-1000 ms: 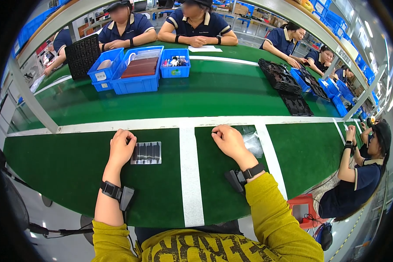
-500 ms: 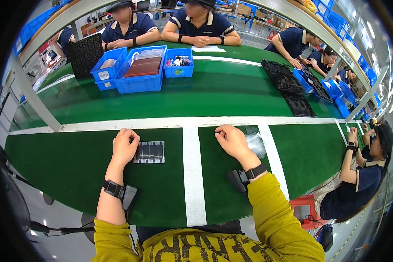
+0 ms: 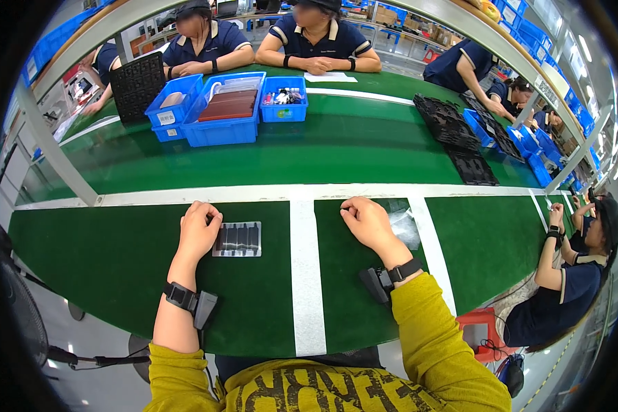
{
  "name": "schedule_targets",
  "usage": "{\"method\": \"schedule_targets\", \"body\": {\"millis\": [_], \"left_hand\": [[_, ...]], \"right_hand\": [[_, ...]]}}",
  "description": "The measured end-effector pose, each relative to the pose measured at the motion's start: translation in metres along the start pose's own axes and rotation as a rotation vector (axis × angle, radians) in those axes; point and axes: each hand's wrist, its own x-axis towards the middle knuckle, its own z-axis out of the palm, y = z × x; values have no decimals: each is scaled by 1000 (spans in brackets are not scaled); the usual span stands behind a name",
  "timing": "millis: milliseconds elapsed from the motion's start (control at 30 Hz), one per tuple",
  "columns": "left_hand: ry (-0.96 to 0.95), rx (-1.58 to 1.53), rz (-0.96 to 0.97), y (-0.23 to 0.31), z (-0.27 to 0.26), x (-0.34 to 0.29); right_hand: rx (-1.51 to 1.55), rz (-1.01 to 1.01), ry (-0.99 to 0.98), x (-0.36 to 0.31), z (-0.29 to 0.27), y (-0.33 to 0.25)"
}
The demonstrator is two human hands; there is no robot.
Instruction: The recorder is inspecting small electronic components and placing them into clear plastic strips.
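Note:
My left hand rests on the green mat with its fingers curled closed and nothing showing in them. Right beside it lies a clear tray holding several dark, flat strips in a row. Beyond the white strip, my right hand also rests with curled fingers, and no held thing is visible. A crumpled clear plastic bag lies just to the right of that hand, partly behind it. Both wrists carry black straps with small dark devices.
A white rail crosses in front of my hands. Past it stand blue bins, a black moulded tray and stacked black trays. People sit across the bench, and a person works at my right beside a red stool.
My hands, the clear tray and the bag keep their places; the view has shifted slightly. Across the bench, the person at far right has reached further right, and an arm now extends at far left.

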Motion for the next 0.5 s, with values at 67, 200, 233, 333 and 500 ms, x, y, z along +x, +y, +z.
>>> {"method": "schedule_targets", "body": {"millis": [67, 200, 233, 333, 500], "left_hand": [[2, -7, 9, 0, 2, 1], [-4, -22, 7, 0, 2, 2], [-4, -21, 6, 0, 1, 2], [-1, -18, 12, 0, 0, 1], [-16, 3, -13, 1, 2, 1]], "right_hand": [[-10, 2, 1, 0, -1, 2], [5, 14, 4, 0, 0, 2], [5, 13, 3, 0, -1, 1], [18, 20, -4, 0, -1, -1], [6, 12, -3, 0, -1, 1]]}}
